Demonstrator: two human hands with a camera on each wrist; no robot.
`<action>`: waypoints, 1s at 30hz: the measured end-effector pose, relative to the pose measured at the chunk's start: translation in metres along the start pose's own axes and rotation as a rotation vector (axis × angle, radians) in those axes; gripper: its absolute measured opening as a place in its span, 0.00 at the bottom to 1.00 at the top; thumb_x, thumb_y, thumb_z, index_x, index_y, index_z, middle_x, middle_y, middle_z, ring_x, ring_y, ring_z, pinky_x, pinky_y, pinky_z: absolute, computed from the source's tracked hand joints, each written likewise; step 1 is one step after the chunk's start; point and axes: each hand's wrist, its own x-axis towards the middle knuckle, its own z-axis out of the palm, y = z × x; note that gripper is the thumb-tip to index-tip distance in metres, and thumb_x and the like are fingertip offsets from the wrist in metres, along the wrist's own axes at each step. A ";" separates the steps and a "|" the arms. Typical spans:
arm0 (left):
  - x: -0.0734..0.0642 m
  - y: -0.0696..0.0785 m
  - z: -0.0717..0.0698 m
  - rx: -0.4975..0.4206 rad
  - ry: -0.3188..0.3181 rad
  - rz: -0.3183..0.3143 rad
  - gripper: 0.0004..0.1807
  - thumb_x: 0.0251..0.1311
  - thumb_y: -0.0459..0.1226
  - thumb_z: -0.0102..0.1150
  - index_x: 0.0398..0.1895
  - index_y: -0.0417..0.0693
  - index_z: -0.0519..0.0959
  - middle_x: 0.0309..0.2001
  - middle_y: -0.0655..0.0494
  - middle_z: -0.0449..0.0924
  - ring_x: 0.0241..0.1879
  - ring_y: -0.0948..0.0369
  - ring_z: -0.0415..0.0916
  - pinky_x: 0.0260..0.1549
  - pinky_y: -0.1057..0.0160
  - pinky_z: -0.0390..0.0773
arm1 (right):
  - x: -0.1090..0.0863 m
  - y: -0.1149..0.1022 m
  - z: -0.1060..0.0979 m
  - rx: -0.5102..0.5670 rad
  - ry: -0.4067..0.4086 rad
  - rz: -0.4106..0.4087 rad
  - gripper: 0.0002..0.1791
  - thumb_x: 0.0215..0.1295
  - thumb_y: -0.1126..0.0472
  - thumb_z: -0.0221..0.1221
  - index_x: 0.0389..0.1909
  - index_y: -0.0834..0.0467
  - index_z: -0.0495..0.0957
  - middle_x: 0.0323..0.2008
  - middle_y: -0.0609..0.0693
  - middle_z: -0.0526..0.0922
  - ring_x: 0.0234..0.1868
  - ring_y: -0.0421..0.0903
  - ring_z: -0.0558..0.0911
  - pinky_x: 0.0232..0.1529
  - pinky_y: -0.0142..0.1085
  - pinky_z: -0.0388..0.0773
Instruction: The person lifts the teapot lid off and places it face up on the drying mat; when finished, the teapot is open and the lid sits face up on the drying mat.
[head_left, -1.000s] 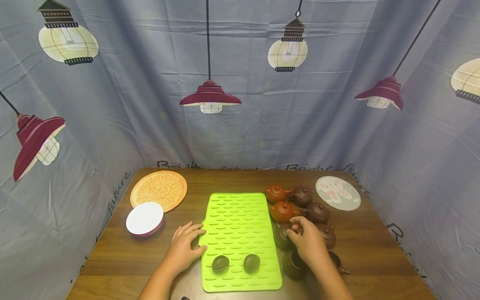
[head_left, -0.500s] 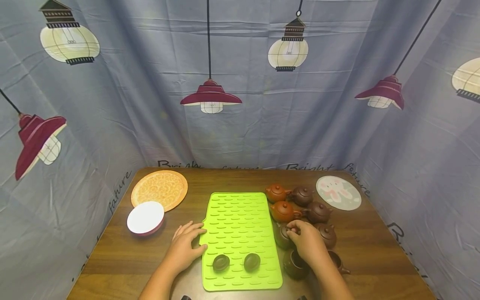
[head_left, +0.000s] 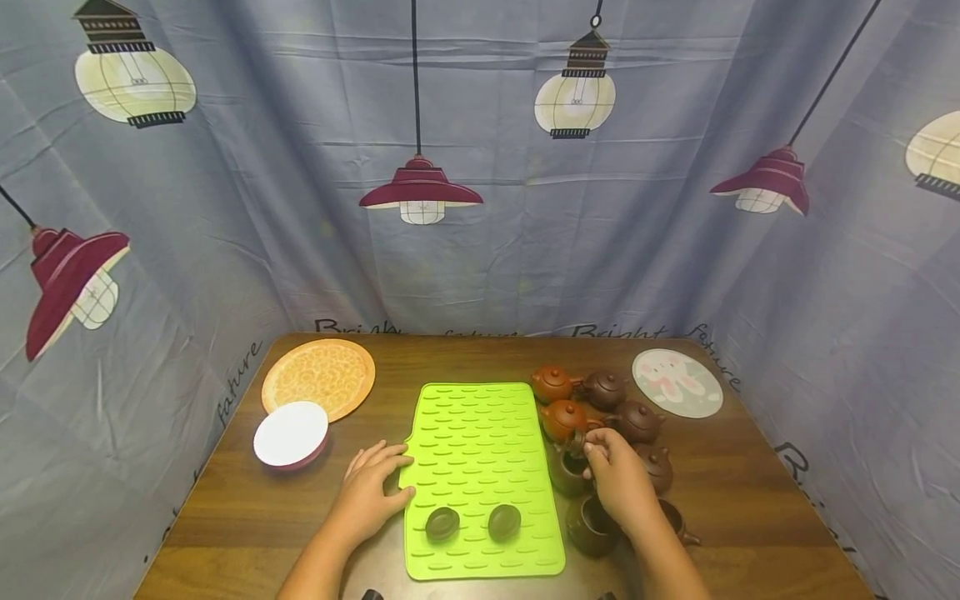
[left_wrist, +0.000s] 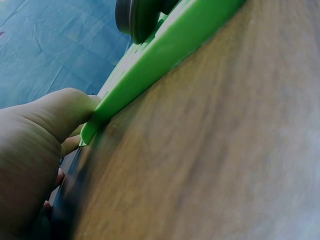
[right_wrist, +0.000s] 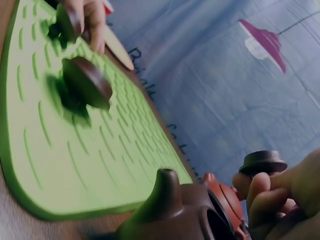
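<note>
My right hand (head_left: pixel 621 479) pinches a small dark brown teapot lid (head_left: pixel 576 443), also seen between the fingertips in the right wrist view as a dark round lid (right_wrist: pixel 263 162). Just below it stands a dark teapot (head_left: pixel 567 475) with its mouth uncovered. A second lidless teapot (head_left: pixel 591 529) is nearer the front, and another brown pot (head_left: pixel 672 518) is partly behind the forearm. Two brown lids, a left lid (head_left: pixel 442 524) and a right lid (head_left: pixel 504 522), lie tilted on the green mat (head_left: pixel 480 450). My left hand (head_left: pixel 367 487) rests with spread fingers at the mat's left edge.
Two reddish-orange teapots (head_left: pixel 564 420) and several dark lidded teapots (head_left: pixel 636 421) crowd beside the mat's right edge. Back left are an orange round placemat (head_left: pixel 318 375) and a white-topped bowl (head_left: pixel 291 433). A rabbit-print mat (head_left: pixel 677 383) lies back right. Curtain (head_left: pixel 480 275) hangs behind.
My right hand has taken the lid by its top and lifted it off the dark teapot, uncovering the pot's mouth. The left hand and the two lids on the mat stay put.
</note>
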 end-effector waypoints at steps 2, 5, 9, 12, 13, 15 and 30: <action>0.000 0.000 0.000 0.001 0.001 0.000 0.25 0.60 0.45 0.76 0.60 0.53 0.83 0.72 0.57 0.75 0.79 0.44 0.58 0.79 0.33 0.45 | 0.001 0.000 0.001 0.117 -0.011 0.027 0.13 0.83 0.61 0.49 0.61 0.60 0.72 0.35 0.54 0.82 0.35 0.48 0.80 0.28 0.33 0.78; 0.001 0.001 -0.001 0.000 0.002 0.000 0.25 0.60 0.45 0.76 0.60 0.53 0.83 0.72 0.56 0.75 0.79 0.44 0.58 0.79 0.34 0.44 | 0.002 0.000 0.003 0.317 -0.024 0.069 0.14 0.82 0.64 0.47 0.62 0.63 0.71 0.36 0.56 0.80 0.32 0.45 0.78 0.26 0.29 0.77; 0.001 0.000 0.000 0.007 0.000 -0.001 0.25 0.59 0.46 0.76 0.60 0.53 0.83 0.72 0.57 0.75 0.79 0.44 0.59 0.79 0.33 0.44 | 0.002 0.000 0.006 0.536 -0.056 0.127 0.15 0.83 0.64 0.48 0.64 0.64 0.68 0.39 0.53 0.79 0.29 0.39 0.74 0.23 0.24 0.72; 0.000 -0.001 0.000 0.007 0.000 0.000 0.25 0.59 0.46 0.76 0.60 0.54 0.83 0.72 0.57 0.75 0.79 0.44 0.59 0.79 0.33 0.45 | 0.001 0.000 0.009 0.633 -0.084 0.153 0.16 0.82 0.63 0.51 0.65 0.63 0.66 0.42 0.51 0.80 0.28 0.36 0.73 0.23 0.21 0.70; 0.000 -0.001 0.001 0.007 0.001 0.001 0.25 0.59 0.46 0.76 0.60 0.54 0.83 0.72 0.57 0.75 0.79 0.44 0.59 0.79 0.33 0.45 | 0.000 -0.001 0.010 0.652 -0.092 0.156 0.17 0.82 0.62 0.52 0.65 0.63 0.66 0.43 0.51 0.80 0.28 0.35 0.73 0.23 0.21 0.69; 0.000 -0.002 0.001 0.007 0.006 0.006 0.25 0.59 0.46 0.76 0.60 0.54 0.83 0.72 0.57 0.76 0.79 0.44 0.59 0.79 0.33 0.45 | 0.000 -0.001 0.012 0.675 -0.092 0.155 0.18 0.80 0.62 0.55 0.64 0.64 0.67 0.44 0.52 0.82 0.28 0.35 0.73 0.22 0.20 0.69; -0.001 -0.003 0.002 0.005 -0.002 -0.002 0.26 0.58 0.47 0.76 0.61 0.54 0.83 0.72 0.58 0.75 0.79 0.46 0.59 0.80 0.34 0.44 | -0.010 -0.023 0.046 0.683 -0.125 0.119 0.13 0.79 0.62 0.56 0.59 0.63 0.72 0.44 0.55 0.81 0.29 0.37 0.75 0.23 0.21 0.70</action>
